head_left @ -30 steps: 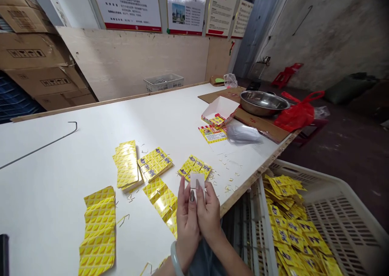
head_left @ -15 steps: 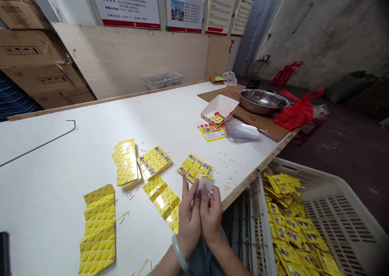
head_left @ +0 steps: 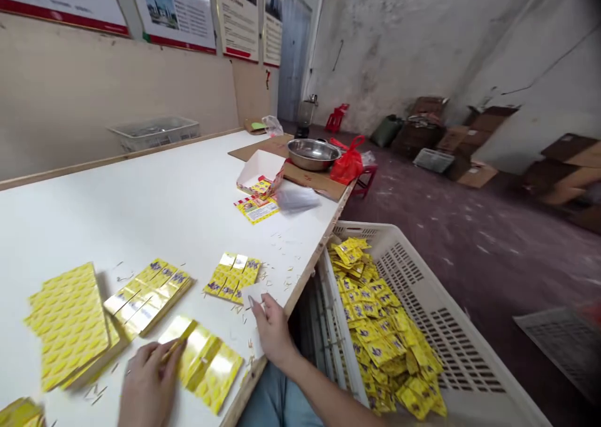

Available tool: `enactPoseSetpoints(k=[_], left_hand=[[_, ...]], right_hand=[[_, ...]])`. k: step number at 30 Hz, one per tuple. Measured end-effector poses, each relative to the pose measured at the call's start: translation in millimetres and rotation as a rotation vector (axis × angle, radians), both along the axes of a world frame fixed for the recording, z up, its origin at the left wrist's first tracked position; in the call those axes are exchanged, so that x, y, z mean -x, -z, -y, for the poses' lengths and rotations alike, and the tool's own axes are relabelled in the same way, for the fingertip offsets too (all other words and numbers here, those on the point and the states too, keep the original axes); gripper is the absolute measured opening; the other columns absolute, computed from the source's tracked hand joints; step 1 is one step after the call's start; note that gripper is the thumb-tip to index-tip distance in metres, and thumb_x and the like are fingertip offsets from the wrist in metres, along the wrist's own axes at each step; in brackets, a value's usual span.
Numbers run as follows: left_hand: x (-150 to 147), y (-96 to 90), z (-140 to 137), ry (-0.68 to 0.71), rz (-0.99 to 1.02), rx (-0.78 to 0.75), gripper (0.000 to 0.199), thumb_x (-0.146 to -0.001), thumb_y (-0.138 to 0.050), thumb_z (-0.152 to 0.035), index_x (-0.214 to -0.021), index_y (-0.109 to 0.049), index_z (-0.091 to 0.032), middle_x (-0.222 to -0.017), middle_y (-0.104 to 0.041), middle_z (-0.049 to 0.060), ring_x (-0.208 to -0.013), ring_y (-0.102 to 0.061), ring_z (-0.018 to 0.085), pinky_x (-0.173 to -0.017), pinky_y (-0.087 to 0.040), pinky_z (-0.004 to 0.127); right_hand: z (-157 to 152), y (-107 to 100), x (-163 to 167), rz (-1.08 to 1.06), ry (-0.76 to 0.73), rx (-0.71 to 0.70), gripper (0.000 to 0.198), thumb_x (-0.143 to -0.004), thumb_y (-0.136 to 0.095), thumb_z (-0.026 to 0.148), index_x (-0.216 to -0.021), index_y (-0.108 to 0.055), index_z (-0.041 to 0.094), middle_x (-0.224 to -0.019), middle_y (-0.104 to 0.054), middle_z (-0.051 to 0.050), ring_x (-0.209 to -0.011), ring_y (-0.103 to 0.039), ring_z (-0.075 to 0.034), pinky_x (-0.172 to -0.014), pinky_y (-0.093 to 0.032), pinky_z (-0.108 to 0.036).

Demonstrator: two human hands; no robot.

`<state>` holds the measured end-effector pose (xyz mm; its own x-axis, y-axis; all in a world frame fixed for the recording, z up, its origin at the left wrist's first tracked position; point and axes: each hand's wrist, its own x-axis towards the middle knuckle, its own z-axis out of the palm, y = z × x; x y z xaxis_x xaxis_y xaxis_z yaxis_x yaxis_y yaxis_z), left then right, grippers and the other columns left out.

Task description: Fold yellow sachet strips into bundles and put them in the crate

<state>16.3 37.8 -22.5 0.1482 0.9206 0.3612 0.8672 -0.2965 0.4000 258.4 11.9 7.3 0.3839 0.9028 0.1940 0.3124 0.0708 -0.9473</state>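
Observation:
My left hand (head_left: pixel 150 377), slightly blurred, is closed at the upper-left end of a folded yellow card sheet (head_left: pixel 218 377), pinching its yellow edge between thumb and fingers. Near the table's edge, my right hand (head_left: pixel 272 330) holds a small white card (head_left: pixel 252 292) between thumb and fingertips. Just behind that card lies a flat set of yellow printed cards (head_left: pixel 233 278). To the left are a stack of cut yellow cards (head_left: pixel 149 294) and a taller stack of yellow patterned sheets (head_left: pixel 72 320).
On my right, a white plastic crate (head_left: pixel 422 283) holds many small yellow packets (head_left: pixel 380 333). Farther back are an open box (head_left: pixel 258 167), clear plastic sleeves (head_left: pixel 297 198), a steel basin (head_left: pixel 313 154) and a red bag (head_left: pixel 348 164). Thin offcuts (head_left: pixel 288 283) litter the table.
My hands, together around the white card before, have parted. The left has moved left to the folded yellow sheet; the right keeps the white card. The view has turned right.

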Motion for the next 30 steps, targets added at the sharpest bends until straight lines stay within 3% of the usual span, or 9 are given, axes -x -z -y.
enactPoseSetpoints(k=[2,5,8,12,20,27,30], left_hand=[[-21,-1.8,0,0.080,0.079,0.038,0.039,-0.086,-0.041,-0.048,-0.086,-0.067,-0.018,-0.090,-0.056,0.009,-0.083,-0.052,0.023,-0.076,-0.046,0.039],[-45,-6.5,-5,0.088,0.127,0.039,0.033,-0.087,-0.042,-0.042,-0.084,-0.067,-0.020,-0.088,-0.057,0.007,-0.081,-0.052,0.021,-0.074,-0.046,0.037],[-49,-8.4,-9,0.089,0.144,0.044,0.030,-0.089,-0.041,-0.037,-0.086,-0.066,-0.020,-0.088,-0.056,0.007,-0.081,-0.052,0.021,-0.074,-0.046,0.037],[-48,-11.8,-5,0.103,0.145,0.047,0.026,-0.089,-0.042,-0.030,-0.084,-0.065,-0.019,-0.088,-0.056,0.007,-0.082,-0.051,0.020,-0.074,-0.046,0.037],[-48,-14.2,-2,0.128,0.167,0.039,0.026,-0.090,-0.041,-0.029,-0.085,-0.065,-0.019,-0.089,-0.056,0.008,-0.083,-0.049,0.020,-0.075,-0.047,0.037],[-48,-18.1,0,0.116,0.173,0.044,0.028,-0.090,-0.039,-0.029,-0.083,-0.065,-0.019,-0.088,-0.055,0.007,-0.083,-0.050,0.021,-0.075,-0.046,0.038],[-49,-18.5,0,0.116,0.186,0.048,0.026,-0.090,-0.041,-0.028,-0.082,-0.065,-0.019,-0.088,-0.055,0.007,-0.083,-0.050,0.021,-0.075,-0.046,0.037]], right_hand=[[0,-4,1,0.038,-0.077,0.014,0.031,-0.090,-0.039,0.045,-0.078,-0.050,0.020,-0.061,-0.054,0.003,-0.057,-0.051,-0.012,-0.051,-0.040,-0.020],[-7,-13,6,0.159,-0.283,0.034,0.028,-0.093,-0.033,0.040,-0.087,-0.052,0.020,-0.070,-0.059,0.000,-0.064,-0.055,-0.014,-0.059,-0.042,-0.023],[-21,-18,18,0.397,-0.438,0.070,0.027,-0.095,-0.028,0.034,-0.094,-0.051,0.020,-0.074,-0.061,-0.002,-0.067,-0.057,-0.016,-0.061,-0.040,-0.025],[-38,-17,38,0.699,-0.539,0.128,0.027,-0.096,-0.025,0.031,-0.098,-0.049,0.018,-0.080,-0.064,-0.006,-0.071,-0.060,-0.017,-0.060,-0.038,-0.025],[-49,-21,47,0.979,-0.651,0.256,0.029,-0.097,-0.022,0.033,-0.104,-0.045,0.018,-0.080,-0.067,-0.007,-0.070,-0.063,-0.020,-0.055,-0.037,-0.026],[-50,-20,55,1.022,-0.646,0.265,0.030,-0.097,-0.022,0.032,-0.106,-0.047,0.017,-0.079,-0.068,-0.010,-0.069,-0.064,-0.023,-0.057,-0.041,-0.028],[-50,-18,56,1.014,-0.622,0.261,0.034,-0.096,-0.026,0.032,-0.122,-0.040,0.015,-0.081,-0.068,-0.011,-0.071,-0.065,-0.024,-0.057,-0.042,-0.029]])
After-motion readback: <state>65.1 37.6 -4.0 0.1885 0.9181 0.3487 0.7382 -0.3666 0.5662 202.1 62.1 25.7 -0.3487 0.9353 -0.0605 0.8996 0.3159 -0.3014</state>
